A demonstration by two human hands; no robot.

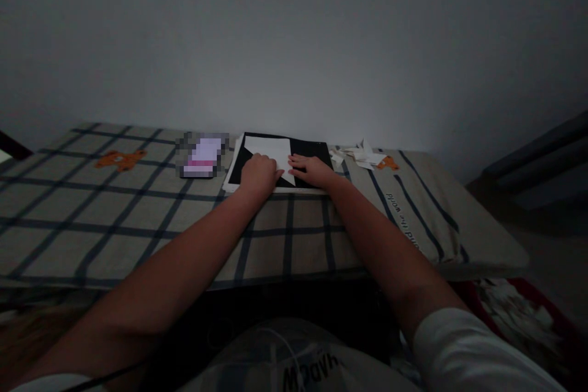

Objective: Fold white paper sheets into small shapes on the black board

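Note:
A folded sheet of white paper (270, 146) with a pointed lower corner lies on a black flat board or book cover (307, 147). My left hand (260, 173) rests on the paper's lower left part, its fingers curled in and the thumb pressed toward the paper; most of its fingertips are hidden. From the right, my right hand (313, 170) lies flat on the paper's right edge with fingers stretched and slightly apart. White sheets or pages show under the black cover along its left and lower edges.
Left of the board lies a phone (203, 156) with a lit, blurred screen. Folded white paper pieces (365, 155) sit to the right. A checked cloth (151, 208) covers the table, which stands against a grey wall (285, 43). Below right is a red container (523, 312) with pale crumpled stuff.

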